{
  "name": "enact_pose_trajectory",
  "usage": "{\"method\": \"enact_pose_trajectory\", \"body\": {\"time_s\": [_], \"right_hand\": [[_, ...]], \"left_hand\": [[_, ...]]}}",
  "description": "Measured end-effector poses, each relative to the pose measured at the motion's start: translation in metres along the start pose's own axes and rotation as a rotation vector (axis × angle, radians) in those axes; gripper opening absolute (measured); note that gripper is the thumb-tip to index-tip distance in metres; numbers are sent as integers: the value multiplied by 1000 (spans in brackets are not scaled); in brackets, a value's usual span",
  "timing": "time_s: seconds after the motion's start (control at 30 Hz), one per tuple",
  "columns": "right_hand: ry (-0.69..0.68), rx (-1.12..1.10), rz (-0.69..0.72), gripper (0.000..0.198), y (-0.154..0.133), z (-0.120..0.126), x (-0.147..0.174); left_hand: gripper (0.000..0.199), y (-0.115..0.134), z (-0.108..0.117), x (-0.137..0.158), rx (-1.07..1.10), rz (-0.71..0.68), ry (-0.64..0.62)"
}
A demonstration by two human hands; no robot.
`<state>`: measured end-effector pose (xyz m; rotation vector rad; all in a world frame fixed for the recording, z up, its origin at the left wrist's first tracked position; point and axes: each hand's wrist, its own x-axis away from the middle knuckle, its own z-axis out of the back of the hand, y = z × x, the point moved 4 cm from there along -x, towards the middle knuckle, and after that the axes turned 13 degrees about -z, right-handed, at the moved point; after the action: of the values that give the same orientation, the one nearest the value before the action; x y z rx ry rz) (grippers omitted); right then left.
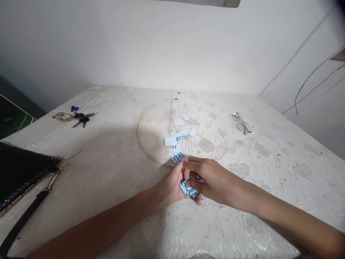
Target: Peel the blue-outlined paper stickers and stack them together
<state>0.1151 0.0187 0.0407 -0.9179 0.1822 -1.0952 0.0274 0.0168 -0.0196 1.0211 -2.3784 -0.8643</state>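
Several small white paper pieces with blue line markings lie in the palm of my left hand, whose fingers curl beneath them. From the right, my right hand reaches over, its thumb and fingertips pressed onto these pieces. Just beyond the hands, one blue-marked piece rests near my left thumb. Farther out is a loose scatter of similar pieces, many with plain white faces up. My right fingers partly cover the held pieces.
Eyeglasses lie on the right of the white table. Keys with a fob and a small blue object are at the left. A black bag with a strap occupies the left edge. Behind stands a wall.
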Motion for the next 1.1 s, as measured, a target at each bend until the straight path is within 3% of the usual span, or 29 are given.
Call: {"method": "enact_pose_trajectory", "body": {"time_s": [0.13,0.23,0.33,0.4,0.53,0.7,0.77,0.83,1.0,1.1], "right_hand": [[-125,-273,-67,8,6,11,-6],[-122,-368,-92,3,8,22,-10],[-122,-410,-94,19,8,24,-13],[-115,-394,-95,27,8,22,-13],[-37,-263,-113,18,9,17,-12],[154,15,-68,15,7,25,-9],[289,80,-44,15,9,34,-13],[341,79,12,15,12,40,-20],[218,150,337,25,19,24,-38],[215,265,420,28,21,13,-40]], "left_hand": [[54,3,0,-1,38,47,58],[53,6,-1,-2,44,55,140],[46,12,-5,-2,51,-29,151],[44,14,-8,-2,51,-65,139],[41,13,-8,-2,33,-52,177],[17,11,-4,1,15,-64,168],[9,9,-2,4,-7,-50,147],[10,5,-2,7,-41,-15,90],[8,-7,-8,16,-126,218,-155],[6,-9,-12,20,-167,287,-244]]}}
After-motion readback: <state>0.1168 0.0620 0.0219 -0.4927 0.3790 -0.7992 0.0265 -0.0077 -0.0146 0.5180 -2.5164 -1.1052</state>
